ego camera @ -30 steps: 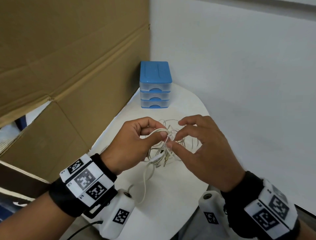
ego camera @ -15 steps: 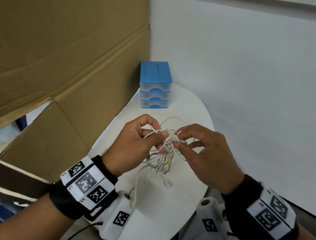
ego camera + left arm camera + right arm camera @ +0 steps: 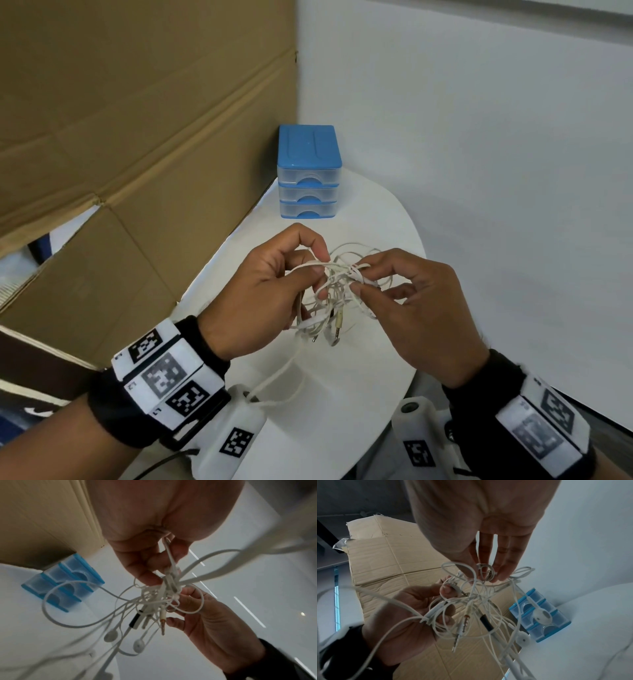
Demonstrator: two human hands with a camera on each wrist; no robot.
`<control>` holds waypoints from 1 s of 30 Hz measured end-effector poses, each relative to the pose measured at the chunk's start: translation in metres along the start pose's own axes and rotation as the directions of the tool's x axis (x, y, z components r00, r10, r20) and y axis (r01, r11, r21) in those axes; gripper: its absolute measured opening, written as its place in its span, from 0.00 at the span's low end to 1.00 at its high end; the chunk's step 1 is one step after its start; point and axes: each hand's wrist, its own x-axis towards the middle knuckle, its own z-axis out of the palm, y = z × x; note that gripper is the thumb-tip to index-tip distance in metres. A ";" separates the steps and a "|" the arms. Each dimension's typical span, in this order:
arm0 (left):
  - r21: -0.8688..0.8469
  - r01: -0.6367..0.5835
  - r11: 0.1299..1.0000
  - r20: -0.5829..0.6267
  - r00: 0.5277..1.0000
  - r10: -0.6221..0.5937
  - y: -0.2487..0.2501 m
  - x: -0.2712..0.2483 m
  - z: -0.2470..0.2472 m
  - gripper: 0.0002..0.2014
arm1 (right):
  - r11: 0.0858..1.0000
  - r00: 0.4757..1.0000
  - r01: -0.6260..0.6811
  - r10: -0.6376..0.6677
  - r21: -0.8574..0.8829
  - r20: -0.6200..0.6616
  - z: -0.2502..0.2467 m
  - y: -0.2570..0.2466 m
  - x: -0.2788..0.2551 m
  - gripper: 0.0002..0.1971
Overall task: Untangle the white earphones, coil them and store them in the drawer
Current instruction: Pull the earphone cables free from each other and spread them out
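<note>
We are holding the white earphones (image 3: pixel 337 291) up in the air above the near part of the white bench (image 3: pixel 376 219), so the loose loops and plugs are hanging free and we are able to see which strand crosses which. Our left hand (image 3: pixel 263 298) is coming in from the left with its back turned up, and its thumb and curled fingers (image 3: pixel 317 245) are pinching one side of the knot to anchor it. Our right hand (image 3: pixel 421 308) is facing it from the right, wrist low; its thumb and forefinger are pinching a strand at the heart of the tangle while the other fingers are spreading loosely out of the way, likely to work a loop loose. The two earbuds and the plugs are dangling below the knot, and one long strand is trailing down toward our left wrist. The small blue drawer unit (image 3: pixel 309 171) is standing at the far end of the bench with all its drawers closed, so we judge the untangling barely begun.
</note>
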 end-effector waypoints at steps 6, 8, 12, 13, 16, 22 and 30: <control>0.111 -0.058 0.992 -0.003 0.998 0.059 -0.002 0.000 -0.007 0.05 | 1.000 1.000 0.004 -0.004 -0.002 0.004 -0.002 -0.004 0.001 0.07; 0.099 -0.045 0.994 0.013 0.999 0.044 -0.005 0.001 -0.010 0.05 | 1.000 1.000 0.007 -0.007 -0.010 0.007 -0.002 -0.005 0.001 0.06; 0.044 -0.041 0.998 0.039 0.998 0.039 -0.011 0.004 -0.011 0.07 | 1.000 1.000 0.000 0.000 -0.012 0.007 -0.002 -0.006 0.001 0.03; 0.034 -0.038 0.999 0.043 0.998 0.037 -0.012 0.005 -0.012 0.09 | 1.000 1.000 -0.003 0.003 -0.009 0.006 -0.002 -0.006 0.001 0.03; 0.011 -0.053 0.999 0.043 0.998 0.052 -0.013 0.005 -0.013 0.09 | 1.000 1.000 -0.004 0.004 0.002 0.023 0.000 -0.006 0.001 0.03; -0.016 -0.074 0.997 0.043 0.996 0.074 -0.014 0.005 -0.013 0.07 | 0.999 1.000 0.001 -0.002 0.046 0.026 0.003 -0.003 -0.001 0.05; 0.264 -0.278 0.924 -0.078 0.948 0.307 -0.015 -0.003 -0.007 0.13 | 0.989 0.989 0.146 -0.146 -0.006 -0.027 0.003 0.001 -0.001 0.04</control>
